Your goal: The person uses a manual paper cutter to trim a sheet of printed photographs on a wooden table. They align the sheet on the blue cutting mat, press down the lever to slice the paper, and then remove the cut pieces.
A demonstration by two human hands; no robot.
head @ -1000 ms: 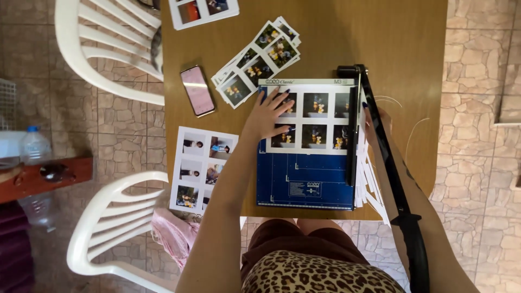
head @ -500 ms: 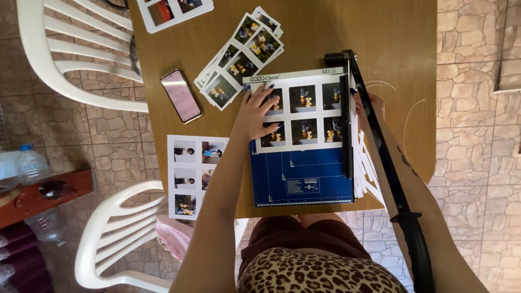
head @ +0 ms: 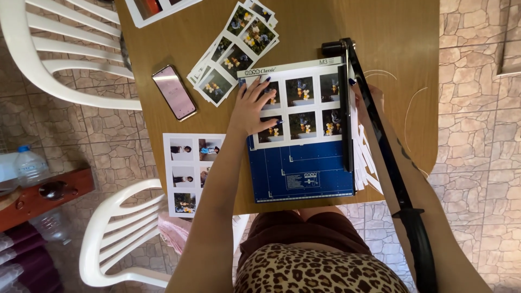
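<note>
A blue paper cutter [head: 304, 173] lies on the wooden table [head: 396, 38] with a sheet of small printed photos [head: 304, 103] across its top half. My left hand [head: 252, 108] presses flat on the sheet's left side, fingers spread. The cutter's black blade arm [head: 380, 141] is raised, and its handle [head: 418, 244] points toward me. My right hand [head: 374, 97] rests at the cutter's right edge, partly hidden behind the arm, with a fingertip on the sheet's right margin. It holds nothing that I can see.
Cut photos [head: 233, 51] are fanned out left of the cutter, with a phone [head: 173, 92] beside them. Another photo sheet [head: 187, 173] lies at the table's near left edge. White paper strips [head: 366, 163] are piled right of the cutter. Two white plastic chairs [head: 65, 54] [head: 119, 233] stand on the left.
The view has shifted a little to the left. My left hand stays pressed on the sheet and the blade arm stays raised.
</note>
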